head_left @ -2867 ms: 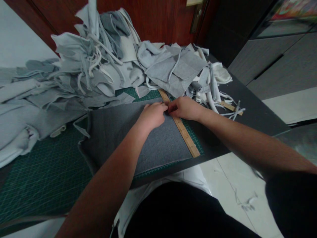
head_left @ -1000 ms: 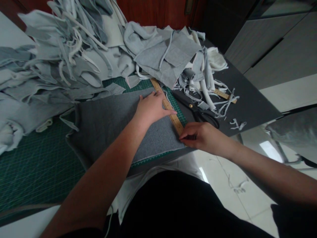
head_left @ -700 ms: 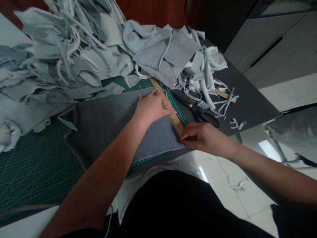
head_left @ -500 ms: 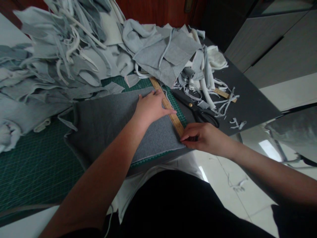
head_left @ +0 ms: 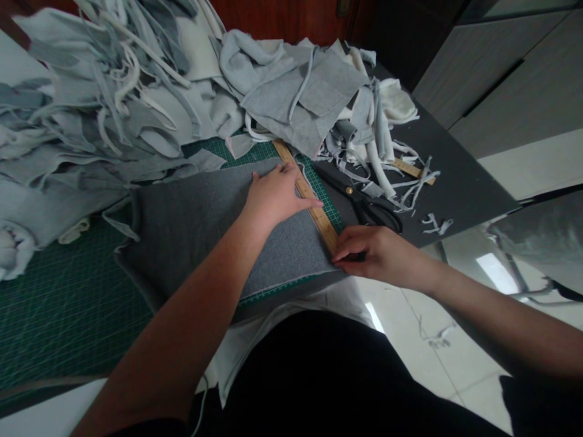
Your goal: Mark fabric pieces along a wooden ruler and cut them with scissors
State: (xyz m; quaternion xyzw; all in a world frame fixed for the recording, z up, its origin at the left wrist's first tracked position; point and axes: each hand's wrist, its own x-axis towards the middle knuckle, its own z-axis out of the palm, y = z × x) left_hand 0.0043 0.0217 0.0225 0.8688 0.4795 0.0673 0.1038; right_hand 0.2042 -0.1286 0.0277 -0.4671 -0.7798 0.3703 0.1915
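Note:
A piece of grey fabric (head_left: 191, 212) lies spread over a green cutting mat (head_left: 59, 303). Across its right end runs a wooden ruler (head_left: 325, 226). My left hand (head_left: 276, 195) rests flat with fingers apart, pressing on the ruler and the fabric. At the ruler's near end, by the fabric's corner, my right hand (head_left: 371, 255) is closed in a pinch. Whatever its fingertips hold, if anything, is hidden. Just beyond that hand lie black-handled scissors (head_left: 364, 203) on the dark table.
A large heap of grey and white fabric scraps (head_left: 291, 91) fills the far side. Thin offcuts partly cover a second wooden ruler (head_left: 412, 170) at the right. The dark table (head_left: 473, 176) ends close to my body, and scraps lie on the tiled floor (head_left: 410, 340).
The view has shifted very slightly. Both hands, the ruler and the fabric keep nearly the same places relative to one another.

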